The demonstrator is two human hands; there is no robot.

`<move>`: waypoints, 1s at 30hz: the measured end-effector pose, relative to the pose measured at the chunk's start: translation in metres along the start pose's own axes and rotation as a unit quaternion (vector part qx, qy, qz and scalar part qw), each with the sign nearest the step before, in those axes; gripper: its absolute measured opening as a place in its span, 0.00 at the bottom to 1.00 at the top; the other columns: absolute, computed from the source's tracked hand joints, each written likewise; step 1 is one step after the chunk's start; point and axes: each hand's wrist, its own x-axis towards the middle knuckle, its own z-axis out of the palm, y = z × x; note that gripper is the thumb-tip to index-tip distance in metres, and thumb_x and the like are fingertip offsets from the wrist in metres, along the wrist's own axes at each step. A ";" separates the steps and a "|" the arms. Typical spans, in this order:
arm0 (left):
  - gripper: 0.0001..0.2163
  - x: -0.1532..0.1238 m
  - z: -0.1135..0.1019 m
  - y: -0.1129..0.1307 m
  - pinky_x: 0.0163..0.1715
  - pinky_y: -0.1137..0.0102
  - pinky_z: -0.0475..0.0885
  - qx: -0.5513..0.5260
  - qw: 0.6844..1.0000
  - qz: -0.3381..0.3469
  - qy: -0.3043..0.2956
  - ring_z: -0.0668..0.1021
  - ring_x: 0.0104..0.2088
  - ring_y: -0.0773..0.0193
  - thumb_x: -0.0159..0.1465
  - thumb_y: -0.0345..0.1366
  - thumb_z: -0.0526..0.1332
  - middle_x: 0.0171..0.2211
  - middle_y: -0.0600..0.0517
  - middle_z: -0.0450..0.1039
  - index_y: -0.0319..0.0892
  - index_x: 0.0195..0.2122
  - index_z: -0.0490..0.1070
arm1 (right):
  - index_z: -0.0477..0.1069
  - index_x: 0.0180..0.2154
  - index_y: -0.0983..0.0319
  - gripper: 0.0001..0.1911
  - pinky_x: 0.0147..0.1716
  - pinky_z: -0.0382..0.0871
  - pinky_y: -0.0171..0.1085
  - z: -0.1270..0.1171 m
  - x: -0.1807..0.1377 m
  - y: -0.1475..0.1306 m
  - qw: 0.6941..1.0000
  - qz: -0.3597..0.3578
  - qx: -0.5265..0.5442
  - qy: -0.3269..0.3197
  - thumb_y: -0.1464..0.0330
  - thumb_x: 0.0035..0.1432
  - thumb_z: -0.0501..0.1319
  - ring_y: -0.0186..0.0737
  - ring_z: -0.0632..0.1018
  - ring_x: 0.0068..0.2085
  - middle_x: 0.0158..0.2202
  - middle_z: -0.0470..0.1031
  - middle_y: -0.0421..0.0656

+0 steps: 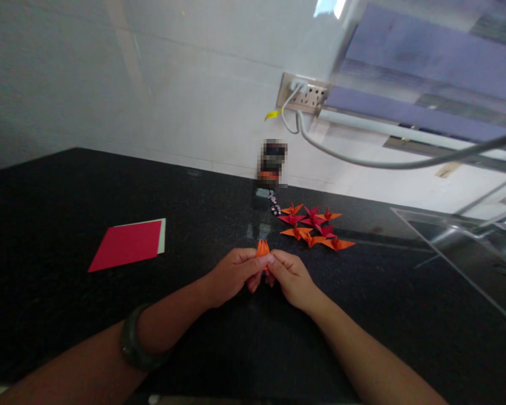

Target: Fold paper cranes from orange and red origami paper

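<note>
A small folded orange paper piece (262,248) is pinched between both hands over the black countertop (67,191). My left hand (231,274) grips it from the left with closed fingers, and my right hand (290,275) grips it from the right, fingertips meeting at the paper. Just beyond the hands lies a cluster of several finished orange and red paper cranes (314,228). A dark bangle (132,343) sits on my left wrist.
A stack of square paper with a red sheet on top (129,244) lies at the left. A small blurred dark object (271,163) stands against the white tiled wall. A wall socket (303,94) with a grey cable is above. A steel sink (468,253) is at the right.
</note>
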 end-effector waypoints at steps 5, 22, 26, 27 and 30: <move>0.17 0.000 -0.001 -0.002 0.21 0.73 0.59 -0.007 1.000 0.010 -0.005 0.64 0.16 0.71 0.60 0.44 0.52 0.13 0.57 0.60 0.39 0.18 0.62 | 0.61 0.21 0.63 0.22 0.21 0.58 0.31 0.002 0.000 -0.001 1.000 -0.004 0.022 0.010 0.53 0.57 0.50 0.30 0.63 0.20 0.18 0.60 0.36; 0.17 0.000 -0.001 -0.002 0.21 0.73 0.58 0.002 1.000 0.002 0.007 0.64 0.16 0.71 0.58 0.43 0.52 0.13 0.56 0.61 0.40 0.17 0.61 | 0.60 0.21 0.63 0.22 0.21 0.58 0.30 0.003 0.000 0.000 1.000 -0.003 0.008 0.027 0.54 0.58 0.49 0.29 0.63 0.20 0.17 0.60 0.36; 0.17 0.000 -0.001 -0.003 0.21 0.73 0.59 0.008 1.000 0.006 0.010 0.64 0.16 0.71 0.59 0.43 0.52 0.13 0.57 0.60 0.40 0.16 0.60 | 0.61 0.21 0.63 0.22 0.20 0.58 0.30 0.002 0.000 0.001 1.000 -0.006 -0.001 0.028 0.55 0.58 0.49 0.29 0.63 0.20 0.18 0.60 0.36; 0.17 0.000 -0.001 -0.003 0.21 0.73 0.59 0.009 1.000 0.007 0.010 0.64 0.16 0.71 0.59 0.43 0.52 0.13 0.57 0.60 0.40 0.16 0.60 | 0.61 0.21 0.63 0.21 0.20 0.58 0.30 0.002 0.000 0.001 1.000 -0.007 -0.006 0.028 0.55 0.59 0.49 0.29 0.63 0.20 0.18 0.60 0.36; 0.16 0.000 -0.002 -0.004 0.21 0.73 0.59 0.017 1.000 0.007 0.010 0.64 0.17 0.71 0.59 0.43 0.52 0.13 0.57 0.60 0.40 0.18 0.62 | 0.61 0.21 0.62 0.21 0.21 0.58 0.30 0.001 -0.001 -0.001 0.999 -0.011 -0.021 0.027 0.56 0.59 0.48 0.30 0.63 0.20 0.18 0.60 0.36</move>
